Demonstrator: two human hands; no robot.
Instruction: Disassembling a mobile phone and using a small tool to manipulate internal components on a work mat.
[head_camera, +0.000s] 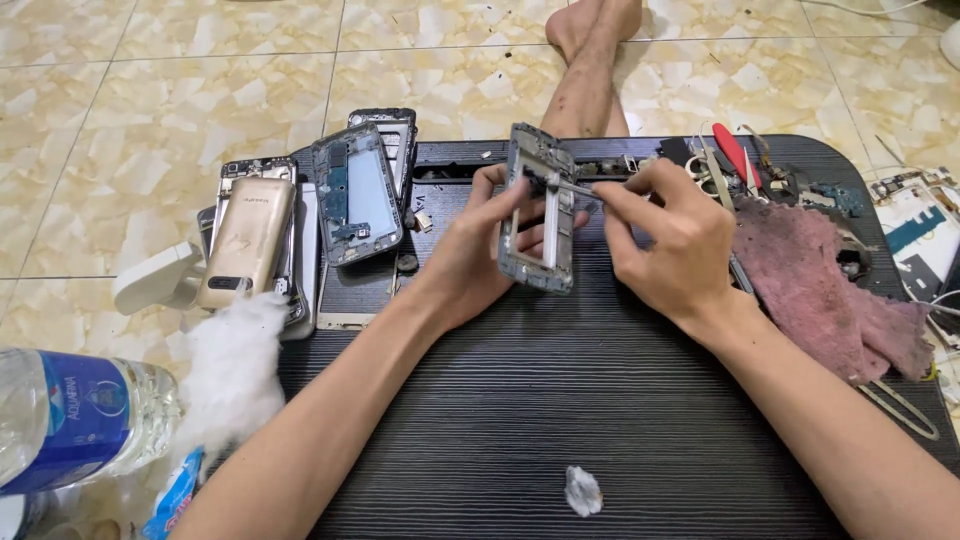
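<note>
Holding a stripped phone frame upright in my left hand, I have my fingers closed round its left edge and back, just above the worktop. My right hand is pinched shut on a thin tool, probably tweezers, whose tip touches the upper part of the frame.

Left of my left grip lies a pile of opened phones: a dark one with its bare inside showing and a gold one on top of others. Nearer me on that side sit a tuft of white cotton and a clear plastic water bottle with a blue label, lying on its side; I cannot tell how full it is.

Right of my right grip a pink rag lies crumpled, with red-handled tools beyond it. A small wad of cotton rests on the black, ridged worktop close to me. The floor is cream marbled tile, and my bare foot stretches out past the worktop.
</note>
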